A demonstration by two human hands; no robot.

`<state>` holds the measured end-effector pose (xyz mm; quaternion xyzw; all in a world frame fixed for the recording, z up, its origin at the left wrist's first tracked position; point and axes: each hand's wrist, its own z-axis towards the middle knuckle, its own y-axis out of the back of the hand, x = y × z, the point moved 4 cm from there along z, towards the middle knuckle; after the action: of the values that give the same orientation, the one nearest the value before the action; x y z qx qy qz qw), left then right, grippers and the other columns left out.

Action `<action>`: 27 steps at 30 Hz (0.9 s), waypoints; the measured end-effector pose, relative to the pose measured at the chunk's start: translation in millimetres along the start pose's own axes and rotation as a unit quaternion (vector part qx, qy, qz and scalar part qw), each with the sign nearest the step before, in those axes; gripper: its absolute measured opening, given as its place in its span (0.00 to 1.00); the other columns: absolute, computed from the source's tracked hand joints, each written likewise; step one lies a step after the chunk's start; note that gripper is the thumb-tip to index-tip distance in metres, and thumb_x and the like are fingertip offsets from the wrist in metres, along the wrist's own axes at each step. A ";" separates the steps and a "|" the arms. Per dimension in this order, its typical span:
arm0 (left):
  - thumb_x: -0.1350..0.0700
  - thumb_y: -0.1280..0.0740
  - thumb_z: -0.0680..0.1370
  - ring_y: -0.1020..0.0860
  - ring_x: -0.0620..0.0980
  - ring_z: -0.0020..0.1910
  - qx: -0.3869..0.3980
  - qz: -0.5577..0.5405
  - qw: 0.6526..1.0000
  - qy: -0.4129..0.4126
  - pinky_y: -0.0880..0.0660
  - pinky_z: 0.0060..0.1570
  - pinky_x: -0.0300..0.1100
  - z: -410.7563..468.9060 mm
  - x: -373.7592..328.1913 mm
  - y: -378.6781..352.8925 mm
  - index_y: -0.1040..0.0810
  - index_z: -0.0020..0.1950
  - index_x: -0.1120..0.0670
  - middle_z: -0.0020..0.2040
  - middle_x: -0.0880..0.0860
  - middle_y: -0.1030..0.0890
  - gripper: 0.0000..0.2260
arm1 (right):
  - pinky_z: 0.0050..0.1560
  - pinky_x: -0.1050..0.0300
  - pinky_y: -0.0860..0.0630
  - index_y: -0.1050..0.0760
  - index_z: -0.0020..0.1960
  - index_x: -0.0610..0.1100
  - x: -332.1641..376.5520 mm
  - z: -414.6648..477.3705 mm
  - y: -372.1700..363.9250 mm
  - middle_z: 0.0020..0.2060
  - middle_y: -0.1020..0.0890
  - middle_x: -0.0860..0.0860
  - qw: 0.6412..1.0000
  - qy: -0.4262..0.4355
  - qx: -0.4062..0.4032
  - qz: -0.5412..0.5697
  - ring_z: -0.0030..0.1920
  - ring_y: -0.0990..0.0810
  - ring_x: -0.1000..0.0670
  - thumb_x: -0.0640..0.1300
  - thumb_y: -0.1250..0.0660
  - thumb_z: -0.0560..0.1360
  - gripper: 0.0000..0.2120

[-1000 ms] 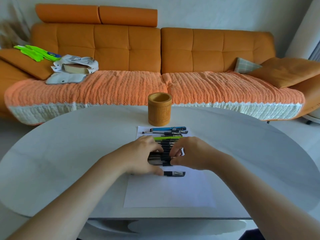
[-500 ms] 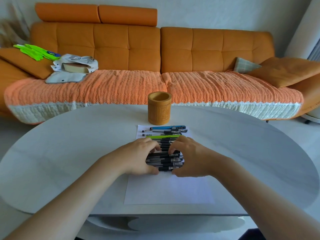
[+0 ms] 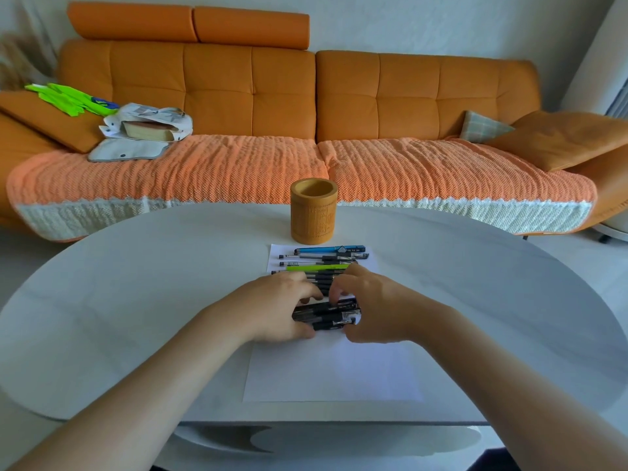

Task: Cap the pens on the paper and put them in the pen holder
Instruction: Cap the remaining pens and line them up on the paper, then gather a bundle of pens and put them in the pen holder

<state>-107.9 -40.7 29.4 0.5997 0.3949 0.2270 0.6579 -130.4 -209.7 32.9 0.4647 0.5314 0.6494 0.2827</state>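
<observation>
A white sheet of paper (image 3: pixel 333 372) lies on the table with several pens across its far half. A bundle of black pens (image 3: pixel 326 316) sits between my two hands. My left hand (image 3: pixel 275 309) curls around the bundle's left end and my right hand (image 3: pixel 370 305) around its right end, thumbs at the near side. Beyond the hands lie a green pen (image 3: pixel 317 267), thin black pens (image 3: pixel 323 257) and a blue pen (image 3: pixel 329 249). The round bamboo pen holder (image 3: pixel 313 212) stands upright and empty just past the paper.
The pale oval table (image 3: pixel 136 300) ends close to my body. Behind it runs an orange sofa (image 3: pixel 306 107) with a woven throw, cushions, a white bag (image 3: pixel 146 125) and green items (image 3: pixel 71 98).
Both hands have drawn the black pens together into one bundle; the pen that lay apart at the near side is now in the bundle.
</observation>
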 end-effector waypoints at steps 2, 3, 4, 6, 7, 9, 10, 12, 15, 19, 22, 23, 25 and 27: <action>0.44 0.28 0.70 0.27 0.44 0.52 -0.019 0.014 1.000 -0.014 0.29 0.46 0.41 -0.8 -4.4 3.2 0.26 0.59 0.43 0.55 0.42 0.27 0.18 | 0.46 0.56 0.23 0.26 0.55 0.54 3.9 -0.2 -0.3 0.51 0.27 0.56 1.000 0.009 -0.007 -0.013 0.45 0.25 0.50 0.47 0.29 0.66 0.18; 0.45 0.28 0.71 0.26 0.45 0.51 -0.023 0.022 0.999 -0.017 0.29 0.45 0.42 -1.0 -5.8 4.1 0.26 0.57 0.43 0.55 0.42 0.27 0.17 | 0.46 0.54 0.22 0.26 0.55 0.53 6.1 -0.2 -0.1 0.50 0.27 0.56 1.000 0.012 -0.010 -0.026 0.45 0.25 0.50 0.48 0.29 0.65 0.18; 0.45 0.28 0.71 0.26 0.45 0.52 -0.022 0.027 0.999 -0.015 0.29 0.45 0.42 -1.1 -6.3 4.3 0.26 0.56 0.44 0.55 0.42 0.26 0.16 | 0.46 0.54 0.22 0.26 0.55 0.52 8.1 -0.1 -0.3 0.50 0.26 0.56 0.999 0.015 -0.010 -0.044 0.46 0.24 0.50 0.48 0.30 0.66 0.19; 0.45 0.28 0.72 0.26 0.46 0.54 -0.012 0.031 0.999 -0.004 0.27 0.48 0.44 -0.8 -5.3 3.7 0.25 0.57 0.45 0.57 0.44 0.26 0.16 | 0.44 0.53 0.23 0.26 0.57 0.50 13.1 1.1 -2.0 0.50 0.25 0.54 0.996 0.026 -0.014 -0.090 0.47 0.23 0.48 0.48 0.31 0.66 0.19; 0.44 0.29 0.72 0.26 0.47 0.55 -0.009 0.031 0.999 0.001 0.26 0.50 0.44 -0.6 -4.8 3.3 0.24 0.58 0.46 0.58 0.45 0.26 0.17 | 0.43 0.54 0.24 0.27 0.57 0.49 15.4 2.2 -3.4 0.51 0.25 0.53 0.993 0.033 -0.019 -0.111 0.47 0.23 0.48 0.48 0.31 0.67 0.19; 0.43 0.29 0.72 0.25 0.48 0.55 -0.009 0.034 0.999 0.004 0.26 0.51 0.46 -0.7 -5.0 3.0 0.24 0.58 0.47 0.58 0.45 0.26 0.17 | 0.41 0.56 0.28 0.28 0.58 0.48 19.1 4.4 -6.1 0.51 0.24 0.52 0.988 0.043 -0.029 -0.144 0.48 0.23 0.47 0.48 0.32 0.67 0.20; 0.43 0.29 0.72 0.25 0.48 0.55 -0.011 0.036 0.999 0.003 0.25 0.51 0.46 -0.6 -5.5 2.9 0.24 0.58 0.48 0.58 0.46 0.26 0.17 | 0.41 0.56 0.29 0.28 0.58 0.47 20.7 4.6 -6.7 0.52 0.24 0.52 0.986 0.046 -0.032 -0.158 0.49 0.22 0.47 0.48 0.32 0.68 0.20; 0.42 0.29 0.72 0.26 0.48 0.54 -0.017 0.042 0.999 0.000 0.26 0.48 0.45 -0.5 -6.0 1.6 0.23 0.56 0.49 0.57 0.46 0.27 0.17 | 0.42 0.56 0.29 0.28 0.58 0.46 22.7 5.2 -7.0 0.52 0.23 0.50 0.981 0.046 -0.029 -0.184 0.50 0.22 0.45 0.48 0.33 0.69 0.18; 0.41 0.31 0.73 0.30 0.47 0.54 -0.030 0.056 0.998 -0.021 0.29 0.46 0.43 -0.1 -8.4 -0.3 0.22 0.54 0.51 0.54 0.47 0.31 0.17 | 0.44 0.54 0.28 0.28 0.56 0.45 23.3 5.1 -9.7 0.52 0.21 0.49 0.981 0.040 -0.008 -0.190 0.51 0.21 0.44 0.47 0.35 0.71 0.14; 0.44 0.34 0.76 0.29 0.50 0.51 -0.051 0.082 0.994 -0.060 0.37 0.44 0.41 0.8 -14.4 -4.7 0.26 0.48 0.53 0.49 0.49 0.31 0.12 | 0.42 0.55 0.32 0.29 0.54 0.45 18.8 2.7 -9.2 0.52 0.21 0.49 0.989 0.023 0.025 -0.146 0.51 0.22 0.44 0.46 0.37 0.73 0.11; 0.48 0.37 0.78 0.25 0.52 0.50 -0.064 0.071 0.994 -0.058 0.33 0.43 0.43 0.3 -15.9 -2.6 0.29 0.49 0.51 0.50 0.50 0.23 0.07 | 0.38 0.56 0.30 0.29 0.51 0.48 12.3 -0.5 0.3 0.46 0.22 0.51 0.998 -0.021 0.047 -0.039 0.44 0.24 0.47 0.44 0.37 0.72 0.08; 0.49 0.37 0.78 0.25 0.52 0.48 -0.060 0.060 0.996 -0.038 0.32 0.41 0.44 -0.1 -15.7 1.5 0.31 0.50 0.50 0.50 0.50 0.22 0.06 | 0.36 0.57 0.28 0.28 0.49 0.48 9.7 -1.1 5.9 0.42 0.22 0.52 0.999 -0.033 0.038 0.010 0.41 0.23 0.48 0.43 0.36 0.72 0.07; 0.49 0.38 0.80 0.26 0.50 0.44 -0.042 0.012 0.999 -0.001 0.33 0.37 0.44 -0.3 -14.6 10.8 0.33 0.51 0.47 0.48 0.49 0.22 0.05 | 0.34 0.61 0.25 0.23 0.50 0.50 5.1 -1.1 23.1 0.38 0.22 0.55 0.992 -0.051 -0.022 0.110 0.37 0.22 0.52 0.42 0.31 0.71 0.09; 0.47 0.38 0.81 0.25 0.48 0.45 -0.025 -0.089 0.996 0.020 0.30 0.39 0.43 0.6 -13.3 19.5 0.31 0.54 0.45 0.47 0.46 0.24 0.04 | 0.34 0.63 0.24 0.21 0.55 0.50 -1.8 -1.3 38.7 0.39 0.18 0.53 0.959 -0.069 -0.086 0.261 0.35 0.21 0.54 0.38 0.26 0.70 0.16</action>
<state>-111.8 -47.9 51.6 0.5413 0.4538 0.1888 0.6822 -125.9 -222.5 69.3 0.6051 0.3125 0.7102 0.1782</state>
